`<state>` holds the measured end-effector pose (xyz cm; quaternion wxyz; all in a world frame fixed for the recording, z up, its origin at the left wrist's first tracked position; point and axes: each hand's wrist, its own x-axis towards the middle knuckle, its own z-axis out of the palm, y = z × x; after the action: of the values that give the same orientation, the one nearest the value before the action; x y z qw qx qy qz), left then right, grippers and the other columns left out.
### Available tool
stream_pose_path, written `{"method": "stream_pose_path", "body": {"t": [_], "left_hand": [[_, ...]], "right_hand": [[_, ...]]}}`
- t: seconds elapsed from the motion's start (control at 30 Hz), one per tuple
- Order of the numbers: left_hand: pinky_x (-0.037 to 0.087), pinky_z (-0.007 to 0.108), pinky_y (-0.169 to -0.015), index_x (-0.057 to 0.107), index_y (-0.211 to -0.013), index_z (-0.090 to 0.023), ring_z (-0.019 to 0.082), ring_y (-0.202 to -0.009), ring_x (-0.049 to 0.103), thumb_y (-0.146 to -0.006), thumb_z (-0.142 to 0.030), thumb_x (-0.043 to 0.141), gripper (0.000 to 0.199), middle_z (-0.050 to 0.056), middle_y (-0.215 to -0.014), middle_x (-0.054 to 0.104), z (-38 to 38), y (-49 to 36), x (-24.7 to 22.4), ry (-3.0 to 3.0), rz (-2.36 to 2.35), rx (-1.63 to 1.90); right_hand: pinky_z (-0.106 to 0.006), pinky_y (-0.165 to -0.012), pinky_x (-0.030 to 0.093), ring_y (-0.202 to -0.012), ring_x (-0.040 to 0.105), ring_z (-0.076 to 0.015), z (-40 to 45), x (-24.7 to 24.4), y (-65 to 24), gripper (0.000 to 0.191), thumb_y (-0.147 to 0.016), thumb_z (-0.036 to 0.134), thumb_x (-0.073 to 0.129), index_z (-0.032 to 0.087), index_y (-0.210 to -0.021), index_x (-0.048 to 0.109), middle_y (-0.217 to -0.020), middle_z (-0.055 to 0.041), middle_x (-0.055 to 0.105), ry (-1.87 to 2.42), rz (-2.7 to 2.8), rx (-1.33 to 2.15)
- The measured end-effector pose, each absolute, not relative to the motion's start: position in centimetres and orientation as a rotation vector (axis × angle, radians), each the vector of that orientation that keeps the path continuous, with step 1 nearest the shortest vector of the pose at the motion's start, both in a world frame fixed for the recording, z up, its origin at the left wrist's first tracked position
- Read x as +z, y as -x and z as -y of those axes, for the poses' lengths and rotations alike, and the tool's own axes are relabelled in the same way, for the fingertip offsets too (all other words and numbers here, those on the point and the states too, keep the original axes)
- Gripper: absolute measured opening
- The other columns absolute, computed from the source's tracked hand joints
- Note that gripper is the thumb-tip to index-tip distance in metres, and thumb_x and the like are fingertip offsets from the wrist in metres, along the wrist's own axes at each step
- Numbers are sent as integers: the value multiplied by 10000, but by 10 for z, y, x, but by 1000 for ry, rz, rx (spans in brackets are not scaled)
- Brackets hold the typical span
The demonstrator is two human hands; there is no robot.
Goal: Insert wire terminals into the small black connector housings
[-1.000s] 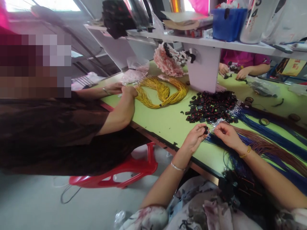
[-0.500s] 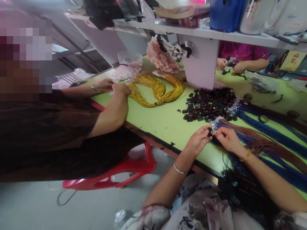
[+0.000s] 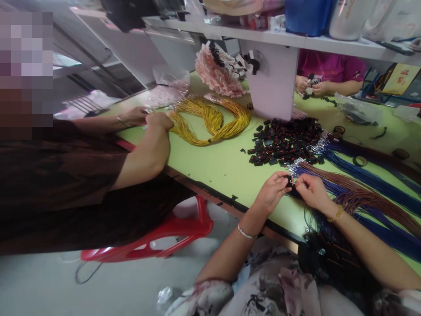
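Between the fingers of my left hand (image 3: 272,189) is a small black connector housing (image 3: 289,181). Close beside it, my right hand (image 3: 311,189) has thumb and forefinger pinched at the connector's right side; a wire end seems to be in the pinch, though it is too small to see clearly. Bundles of brown wires (image 3: 355,186) and blue wires (image 3: 345,164) with silvery terminals run off to the right. Just behind my hands lies a heap of black connector housings (image 3: 283,140). Dark wired pieces (image 3: 332,259) hang or rest at my lap.
A co-worker's arm (image 3: 148,145) reaches over the table at left, by yellow wire bundles (image 3: 210,120). A red stool (image 3: 184,232) stands below. Across the table sits a person in a magenta shirt (image 3: 329,66). A shelf (image 3: 230,37) and its upright panel (image 3: 272,83) rise behind the heap.
The view has shifted slightly. My hands stay together at the connector, which has turned a little in my left fingers. The person across has brought their hands closer together.
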<state>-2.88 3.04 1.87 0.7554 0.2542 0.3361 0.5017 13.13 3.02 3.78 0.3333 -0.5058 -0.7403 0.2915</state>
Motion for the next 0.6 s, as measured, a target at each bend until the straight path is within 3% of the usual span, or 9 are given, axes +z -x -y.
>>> {"method": "stream_pose_path", "body": {"t": [0.3,0.47,0.6], "left_hand": [[466,208,-608,607,-864,-132,75,-619,557,-604,-304,791,361,-1,-722,607,-21,21,9,-609,-922,1132],[453,215,-579,608,-820,-130,85,-613,548,-591,-280,789,329,9,-718,614,-14,18,8,-679,-983,1130],[471,242,-595,613,-838,-132,98,-610,556,-601,-301,782,336,7,-684,608,-13,20,6,-697,-990,1061]], "right_hand": [[-215,-542,299,-554,429,-97,-28,39,-133,194,-848,194,457,177,-660,502,-603,16,517,1189,2143,763],[-228,-505,249,-491,379,-92,-17,36,-131,187,-816,188,496,180,-629,487,-544,28,482,1313,2178,680],[-225,-539,296,-550,453,-107,-27,39,-143,204,-861,217,457,178,-678,537,-610,8,547,1262,2270,748]]}}
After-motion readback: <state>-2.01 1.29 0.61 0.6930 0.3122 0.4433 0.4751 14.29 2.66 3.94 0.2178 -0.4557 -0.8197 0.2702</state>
